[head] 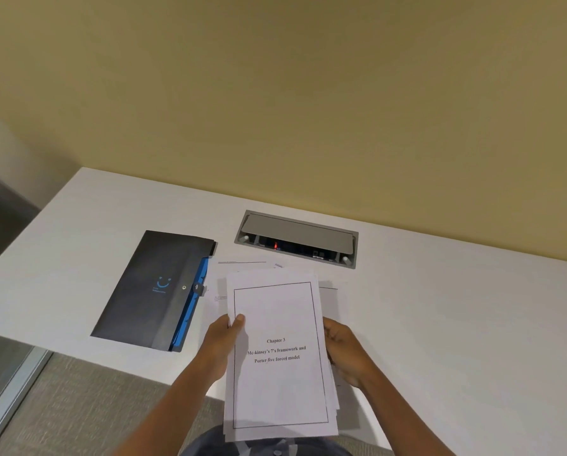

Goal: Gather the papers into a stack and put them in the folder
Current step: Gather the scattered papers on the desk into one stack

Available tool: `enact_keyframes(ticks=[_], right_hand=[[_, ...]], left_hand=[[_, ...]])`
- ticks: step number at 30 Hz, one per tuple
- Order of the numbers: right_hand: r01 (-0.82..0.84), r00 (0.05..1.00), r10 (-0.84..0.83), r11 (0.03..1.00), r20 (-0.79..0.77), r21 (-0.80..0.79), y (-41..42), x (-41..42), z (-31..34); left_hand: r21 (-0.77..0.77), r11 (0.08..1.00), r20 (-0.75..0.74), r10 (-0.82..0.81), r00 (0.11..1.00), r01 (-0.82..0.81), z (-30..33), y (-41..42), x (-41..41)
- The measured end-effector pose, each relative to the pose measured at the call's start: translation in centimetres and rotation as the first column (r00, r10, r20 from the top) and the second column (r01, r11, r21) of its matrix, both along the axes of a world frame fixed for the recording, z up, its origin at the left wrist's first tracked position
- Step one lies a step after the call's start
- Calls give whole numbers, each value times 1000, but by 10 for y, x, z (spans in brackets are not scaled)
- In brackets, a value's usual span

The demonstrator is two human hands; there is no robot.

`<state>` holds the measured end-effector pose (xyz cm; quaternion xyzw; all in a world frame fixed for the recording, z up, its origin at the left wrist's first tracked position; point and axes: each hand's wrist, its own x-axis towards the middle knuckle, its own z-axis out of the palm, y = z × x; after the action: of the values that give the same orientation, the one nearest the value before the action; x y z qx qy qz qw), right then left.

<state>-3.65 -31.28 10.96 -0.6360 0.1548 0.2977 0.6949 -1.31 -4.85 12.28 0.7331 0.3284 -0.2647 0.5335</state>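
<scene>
I hold a stack of white papers (pixel 277 311) above the table's near edge; the top sheet has a black border and reads "Chapter 3". My left hand (pixel 224 340) grips the stack's left edge, thumb on top. My right hand (pixel 344 350) grips its right edge, fingers partly hidden behind the sheets. A few loose sheets (pixel 242 266) still lie on the table beneath and beyond the stack. A dark grey folder (pixel 144 291) with a blue inner edge and a snap button lies shut to the left, touching the loose sheets.
The white table (pixel 456 307) stands against a yellow wall. A grey cable and power hatch (pixel 297 238) is set into the tabletop beyond the papers. The table's left edge drops to a carpeted floor (pixel 71 406).
</scene>
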Motion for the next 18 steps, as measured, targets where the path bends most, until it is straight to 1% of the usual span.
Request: enact_keyframes(ticks=[2, 3, 4, 6, 7, 8, 9, 11, 15, 17, 18], right_hand=[[-57, 998, 57, 998, -39, 4, 0, 3, -1], [-86, 995, 85, 996, -49, -12, 0, 7, -1], [-105, 994, 102, 993, -49, -62, -2, 12, -2], [-73, 997, 73, 964, -11, -255, -8, 26, -13], [-38, 997, 61, 918, 46, -395, -13, 33, -20], [-20, 989, 95, 839, 110, -544, -19, 41, -28], [-36, 974, 175, 747, 145, -664, -26, 48, -37], [-121, 930, 350, 588, 116, -800, -40, 60, -53], [-243, 820, 572, 291, -35, -926, -57, 81, -74], [-287, 767, 629, 155, -129, -945, -61, 87, -83], [-317, 741, 648, 108, -174, -942, -63, 89, -86]], left_hand=[[-32, 999, 5, 11, 1000, -11, -1, 4, -4], [-28, 1000, 16, 7, 1000, -6, -3, 6, -6], [-12, 1000, 31, 0, 1000, 1, -6, 9, -8], [35, 999, 64, 22, 998, -24, -12, 16, -14], [55, 997, 72, 43, 997, -47, -13, 20, -16], [73, 995, 80, 67, 995, -73, -15, 24, -19], [80, 992, 84, 87, 993, -94, -17, 29, -22], [64, 990, 93, 121, 988, -127, -17, 38, -29], [76, 975, 101, 203, 974, -211, -20, 55, -40], [77, 963, 112, 249, 962, -258, -20, 62, -43], [76, 959, 115, 265, 957, -274, -20, 64, -45]])
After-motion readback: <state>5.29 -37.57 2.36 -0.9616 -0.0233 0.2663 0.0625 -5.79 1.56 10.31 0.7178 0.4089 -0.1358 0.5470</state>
